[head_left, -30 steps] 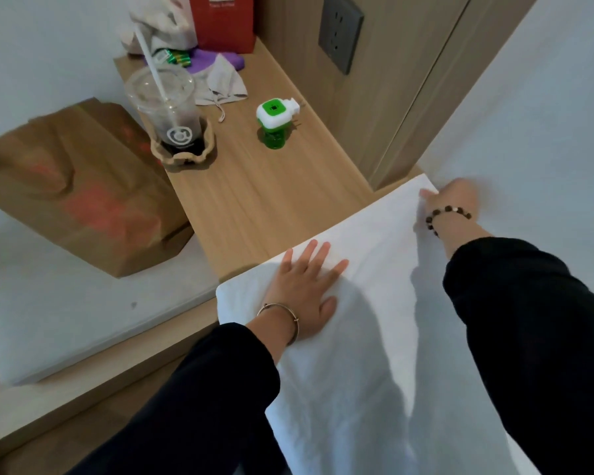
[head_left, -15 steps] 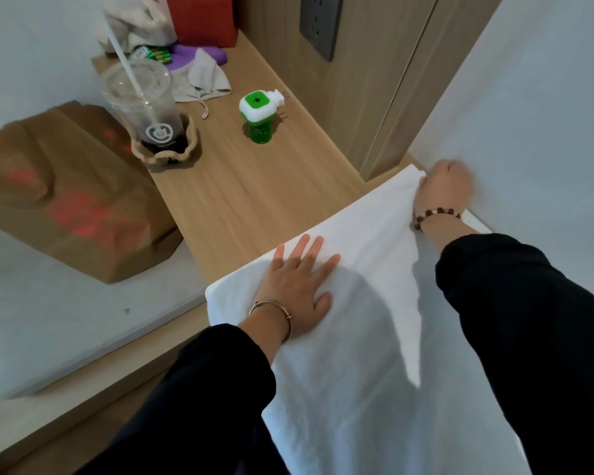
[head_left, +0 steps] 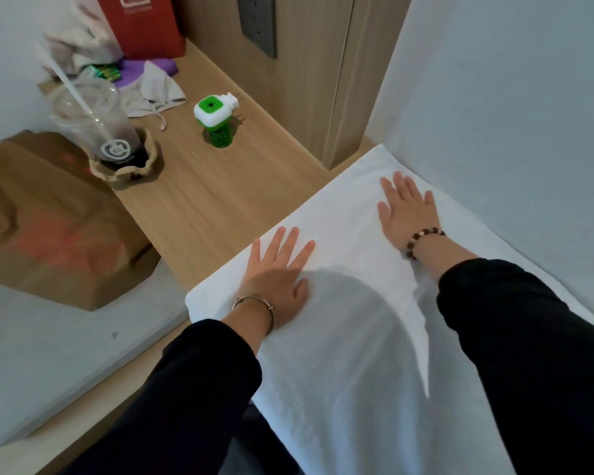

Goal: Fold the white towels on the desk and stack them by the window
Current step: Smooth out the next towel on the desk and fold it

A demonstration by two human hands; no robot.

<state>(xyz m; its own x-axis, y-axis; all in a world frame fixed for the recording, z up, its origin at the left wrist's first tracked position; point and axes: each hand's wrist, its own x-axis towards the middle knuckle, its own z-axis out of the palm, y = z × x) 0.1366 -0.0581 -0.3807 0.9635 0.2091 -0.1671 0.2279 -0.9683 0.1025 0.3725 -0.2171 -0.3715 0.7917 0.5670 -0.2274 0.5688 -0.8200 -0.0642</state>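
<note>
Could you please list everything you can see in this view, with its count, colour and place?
desk: one, light wood, along the wall.
towel: one, white, spread flat on the desk's near end, beside the wall.
cup: one, clear, dark drink and straw, in a tan holder at the desk's left edge.
plug-in device: one, green and white, mid-desk.
paper bag: one, brown, left of the desk.
red bag: one, red, desk's far end.
cloth: one, grey, near the red bag.
wall socket: one, dark grey, on the wood panel.
left hand: one, silver bangle, flat on the towel's near left part.
right hand: one, beaded bracelet, flat on the towel's far part.
</note>
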